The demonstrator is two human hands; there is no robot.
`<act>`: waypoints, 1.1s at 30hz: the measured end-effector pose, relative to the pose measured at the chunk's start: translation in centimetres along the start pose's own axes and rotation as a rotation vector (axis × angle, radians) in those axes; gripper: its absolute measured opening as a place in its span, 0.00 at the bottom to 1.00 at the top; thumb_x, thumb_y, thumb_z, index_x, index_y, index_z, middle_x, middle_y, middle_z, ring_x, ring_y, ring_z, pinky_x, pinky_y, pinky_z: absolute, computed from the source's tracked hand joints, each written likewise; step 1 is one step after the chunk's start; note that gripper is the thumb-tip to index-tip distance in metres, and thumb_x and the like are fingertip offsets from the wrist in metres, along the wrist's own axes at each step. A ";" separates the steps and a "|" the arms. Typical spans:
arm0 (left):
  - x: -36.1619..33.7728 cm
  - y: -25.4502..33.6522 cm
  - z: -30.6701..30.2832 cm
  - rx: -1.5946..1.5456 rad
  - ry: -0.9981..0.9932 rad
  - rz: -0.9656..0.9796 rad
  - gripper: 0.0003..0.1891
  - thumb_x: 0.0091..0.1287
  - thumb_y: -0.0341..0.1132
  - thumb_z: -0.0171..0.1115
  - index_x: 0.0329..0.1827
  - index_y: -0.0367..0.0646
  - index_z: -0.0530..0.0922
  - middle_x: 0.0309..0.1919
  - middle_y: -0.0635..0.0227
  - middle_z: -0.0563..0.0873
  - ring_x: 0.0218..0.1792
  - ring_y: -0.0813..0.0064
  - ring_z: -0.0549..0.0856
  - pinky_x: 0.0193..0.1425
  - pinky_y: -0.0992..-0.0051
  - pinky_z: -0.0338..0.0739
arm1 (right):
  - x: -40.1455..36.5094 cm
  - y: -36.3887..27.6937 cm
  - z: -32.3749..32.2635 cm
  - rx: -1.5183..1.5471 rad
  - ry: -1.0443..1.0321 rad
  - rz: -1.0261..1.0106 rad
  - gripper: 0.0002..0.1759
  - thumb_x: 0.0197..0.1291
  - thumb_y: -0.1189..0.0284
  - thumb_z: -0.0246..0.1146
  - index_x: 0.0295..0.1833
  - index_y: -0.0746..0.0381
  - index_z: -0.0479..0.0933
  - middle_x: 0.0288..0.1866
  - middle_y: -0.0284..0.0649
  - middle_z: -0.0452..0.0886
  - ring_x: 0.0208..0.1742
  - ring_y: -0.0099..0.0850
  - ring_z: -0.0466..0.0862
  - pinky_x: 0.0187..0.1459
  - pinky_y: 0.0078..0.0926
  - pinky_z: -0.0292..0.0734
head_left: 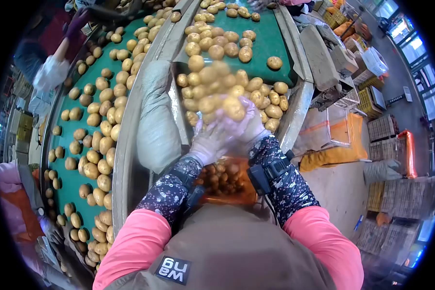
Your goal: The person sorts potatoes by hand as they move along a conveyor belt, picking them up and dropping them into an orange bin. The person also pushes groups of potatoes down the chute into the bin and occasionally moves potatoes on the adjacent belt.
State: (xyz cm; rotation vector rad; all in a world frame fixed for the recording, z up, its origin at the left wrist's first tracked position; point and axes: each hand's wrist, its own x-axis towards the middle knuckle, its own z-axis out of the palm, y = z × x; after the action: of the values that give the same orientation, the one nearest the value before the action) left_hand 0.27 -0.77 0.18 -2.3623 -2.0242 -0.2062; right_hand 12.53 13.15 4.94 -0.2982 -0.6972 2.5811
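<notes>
My left hand (209, 144), in a pale thin glove, has its fingers spread apart at the near edge of the potato pile (271, 99). Close beside it, my right hand (250, 124), gloved the same way, has its fingers curled round the side of a potato (233, 108). Motion blurs several potatoes just beyond both hands, and the fingertips are partly smeared. Below my wrists hangs an orange mesh bag (244, 192) with potatoes inside, partly hidden by my forearms.
A green conveyor belt (270, 41) carries potatoes ahead; another belt (65, 171) with potatoes runs along the left. A grey wrapped pad (157, 130) covers the metal divider. Co-workers' arms (55, 72) show at left. Stacked crates (406, 195) stand at right.
</notes>
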 end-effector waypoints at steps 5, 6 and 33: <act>-0.2 -0.7 0.2 0.002 0.038 0.049 0.29 0.63 0.56 0.60 0.69 0.71 0.72 0.71 0.64 0.71 0.70 0.56 0.70 0.74 0.35 0.49 | -0.1 0.2 -0.5 -0.253 0.010 -0.099 0.20 0.71 0.69 0.54 0.64 0.65 0.71 0.54 0.42 0.82 0.54 0.32 0.83 0.56 0.30 0.81; -0.2 -0.7 0.0 -0.016 0.046 0.060 0.29 0.62 0.56 0.61 0.69 0.71 0.72 0.70 0.64 0.72 0.69 0.56 0.71 0.74 0.36 0.50 | -0.3 0.2 -0.4 -0.288 0.125 -0.078 0.19 0.70 0.69 0.55 0.63 0.65 0.72 0.54 0.41 0.82 0.54 0.32 0.83 0.55 0.30 0.80; -0.4 -0.3 -0.3 -0.017 -0.104 0.335 0.23 0.65 0.58 0.58 0.57 0.57 0.81 0.57 0.66 0.80 0.66 0.59 0.72 0.73 0.48 0.57 | 1.2 3.9 2.8 -0.795 0.190 -0.348 0.41 0.44 0.89 0.71 0.68 0.63 0.68 0.64 0.38 0.70 0.69 0.30 0.69 0.68 0.28 0.69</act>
State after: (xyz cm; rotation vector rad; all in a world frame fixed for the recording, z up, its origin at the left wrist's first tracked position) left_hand -0.13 -1.18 0.39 -2.7243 -1.6294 -0.0941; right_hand 9.20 9.49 5.15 -0.5906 -1.5227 1.8195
